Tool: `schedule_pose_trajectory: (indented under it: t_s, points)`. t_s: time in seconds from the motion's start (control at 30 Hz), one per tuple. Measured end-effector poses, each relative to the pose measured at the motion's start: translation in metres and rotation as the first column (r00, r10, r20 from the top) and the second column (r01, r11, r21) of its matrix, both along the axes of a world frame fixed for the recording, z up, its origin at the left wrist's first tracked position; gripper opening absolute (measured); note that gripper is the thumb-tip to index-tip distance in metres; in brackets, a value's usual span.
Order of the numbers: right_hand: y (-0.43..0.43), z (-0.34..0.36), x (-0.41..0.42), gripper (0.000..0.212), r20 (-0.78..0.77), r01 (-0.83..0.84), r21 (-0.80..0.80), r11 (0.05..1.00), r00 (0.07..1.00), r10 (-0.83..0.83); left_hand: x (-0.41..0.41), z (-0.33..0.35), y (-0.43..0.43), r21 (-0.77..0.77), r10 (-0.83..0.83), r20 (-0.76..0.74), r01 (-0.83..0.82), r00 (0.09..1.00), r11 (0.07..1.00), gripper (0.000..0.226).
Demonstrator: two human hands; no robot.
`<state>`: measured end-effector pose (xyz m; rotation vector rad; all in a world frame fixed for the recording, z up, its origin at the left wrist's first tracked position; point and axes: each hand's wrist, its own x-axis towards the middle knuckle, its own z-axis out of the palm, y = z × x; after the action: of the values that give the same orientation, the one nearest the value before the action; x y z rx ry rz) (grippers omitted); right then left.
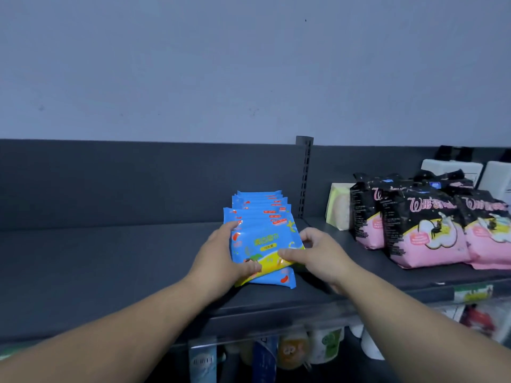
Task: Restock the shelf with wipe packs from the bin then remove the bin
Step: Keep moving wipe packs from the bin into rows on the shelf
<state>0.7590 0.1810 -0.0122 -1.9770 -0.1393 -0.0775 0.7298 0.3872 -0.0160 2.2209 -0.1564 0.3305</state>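
A shop aisle, clearly: a dark metal shelf (pixel 110 272) on a slotted upright (pixel 305 178), identical wipe packs (pixel 260 217) lined in a row, pink-and-black packs (pixel 425 230) faced up beside them, an edge label (pixel 472 293), bottles (pixel 293 349) stocked below.

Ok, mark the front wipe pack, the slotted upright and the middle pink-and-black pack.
front wipe pack (pixel 266 240), head view, centre of its front face.
slotted upright (pixel 304 178), head view, midway up the post.
middle pink-and-black pack (pixel 427 230), head view, on the pale print of its front.
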Motion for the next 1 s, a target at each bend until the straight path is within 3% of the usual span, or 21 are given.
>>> schedule_pose_trajectory:
  t_s: [0.13,0.23,0.37,0.47,0.67,0.87,1.0]
  points:
    - [0.014,-0.003,0.014,0.040,0.159,0.051,-0.030,0.998,0.986,-0.046,0.011,0.001,0.000,0.079,0.050,0.130,-0.060,0.990,0.995,0.085]
    - [0.019,-0.006,0.023,0.054,0.190,0.099,-0.091,0.991,0.979,-0.080,0.017,0.000,0.000,0.142,0.063,0.171,-0.087,0.983,0.986,0.081]
    - [0.013,-0.004,0.023,0.109,0.118,-0.028,-0.173,0.985,0.992,0.049,0.015,-0.004,0.003,0.256,0.052,0.169,-0.095,0.984,0.962,0.085]
    - [0.011,-0.010,0.023,0.124,0.119,-0.059,-0.238,0.969,0.989,0.090,0.013,-0.003,0.005,0.326,0.050,0.108,-0.083,0.993,0.942,0.089]
    - [0.017,-0.008,0.019,0.121,0.181,0.020,-0.297,0.955,0.983,0.036,0.012,0.000,0.003,0.386,0.042,0.085,-0.072,0.995,0.920,0.083]
    - [0.022,-0.009,0.016,0.081,0.150,0.067,-0.275,0.959,0.988,-0.026,0.020,0.001,0.002,0.427,0.026,0.083,-0.059,0.996,0.902,0.081]
    - [0.019,-0.012,0.015,0.088,0.127,0.082,-0.287,0.954,0.991,-0.047,0.020,-0.004,0.006,0.433,0.007,0.084,-0.043,0.996,0.900,0.094]
